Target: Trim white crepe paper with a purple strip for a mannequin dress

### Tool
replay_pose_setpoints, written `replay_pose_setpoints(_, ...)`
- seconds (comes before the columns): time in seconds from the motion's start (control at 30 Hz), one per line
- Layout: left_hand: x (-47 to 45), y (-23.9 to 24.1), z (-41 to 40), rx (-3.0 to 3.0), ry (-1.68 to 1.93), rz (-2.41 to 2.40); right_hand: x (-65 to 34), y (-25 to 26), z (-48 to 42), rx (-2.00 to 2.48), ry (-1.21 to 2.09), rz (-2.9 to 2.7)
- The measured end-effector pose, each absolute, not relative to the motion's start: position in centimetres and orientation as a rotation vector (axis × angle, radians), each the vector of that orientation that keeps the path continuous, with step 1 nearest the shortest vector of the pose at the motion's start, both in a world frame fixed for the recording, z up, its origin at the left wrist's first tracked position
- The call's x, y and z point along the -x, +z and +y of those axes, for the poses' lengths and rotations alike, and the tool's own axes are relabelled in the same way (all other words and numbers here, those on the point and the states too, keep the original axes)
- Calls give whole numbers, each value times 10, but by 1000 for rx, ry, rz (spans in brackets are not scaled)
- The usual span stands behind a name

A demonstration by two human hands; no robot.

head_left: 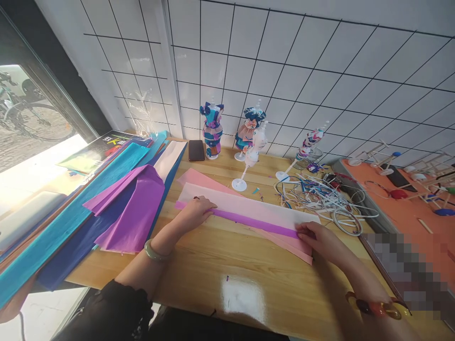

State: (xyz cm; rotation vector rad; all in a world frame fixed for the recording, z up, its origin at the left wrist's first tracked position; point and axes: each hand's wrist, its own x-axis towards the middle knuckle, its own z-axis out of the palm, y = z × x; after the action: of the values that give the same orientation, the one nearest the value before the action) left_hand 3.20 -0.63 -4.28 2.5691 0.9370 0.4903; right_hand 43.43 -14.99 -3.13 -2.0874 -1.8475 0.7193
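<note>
Sheets of folded purple paper (149, 213) are lying left of the white strip (245, 206), with a blue length of paper (106, 187) trailing farther out; left hand (195, 214) is lying over the white strip's left end, fingertips at its near edge; cannot tell whether they are pinching or only pressing; a purple band (254, 225) is showing along the near edge of the white strip; cannot tell whether the two are joined; a pink sheet (206, 180) is crossing diagonally under the white strip, poking out behind its left end and in front of its right; risk, judged: uneven pull between the hands could be skewing the band or creasing the thin paper; a small white figure (254, 150) is standing close behind the white strip, so a lifted edge could be tipping it; right hand (320, 239) is pinching the band near the white strip's right end; a cord tangle (316, 196) is lying just behind that end, likely snagging any paper sliding back.
</note>
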Motion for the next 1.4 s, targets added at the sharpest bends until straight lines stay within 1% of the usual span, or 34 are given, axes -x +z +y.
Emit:
replay_pose_setpoints(0.2, -32, -41, -5, -2604, 513, 901, -433, -24, -148, 2128, 772, -1939)
replay_pose_setpoints(0.43, -31, -31, -8, -2577, 588, 869, -425, -6, -156, 2101, 651, -1877)
replay_pose_setpoints(0.5, -29, -27, -10, -2515, 615, 881, -422, 3, -165, 2111, 663, -1826)
replay_pose_setpoints(0.63, -21, -16, -11, -2321, 532, 923, -420, 17, -185, 2078, 862, -1747)
replay_pose_setpoints(0.83, -11, -4, -12, -2147, 152, 936, -412, 13, -207, 1955, 1358, -1620)
replay_pose_setpoints(0.9, -11, -2, -13, -2130, 57, 949, -411, 11, -208, 1957, 1389, -1608)
replay_pose_setpoints(0.97, -11, -1, -13, -2118, 20, 967, -413, 10, -204, 1984, 1252, -1607)
replay_pose_setpoints(1.17, -11, 0, -13, -2138, 16, 1010, -423, -2, -161, 2055, 593, -1683)
replay_pose_setpoints(1.33, -11, -8, -11, -2066, 93, 1002, -418, -18, -111, 1908, 235, -2039)
replay_pose_setpoints(1.4, -12, -11, -10, -2059, 153, 990, -414, -23, -97, 1875, 151, -2141)
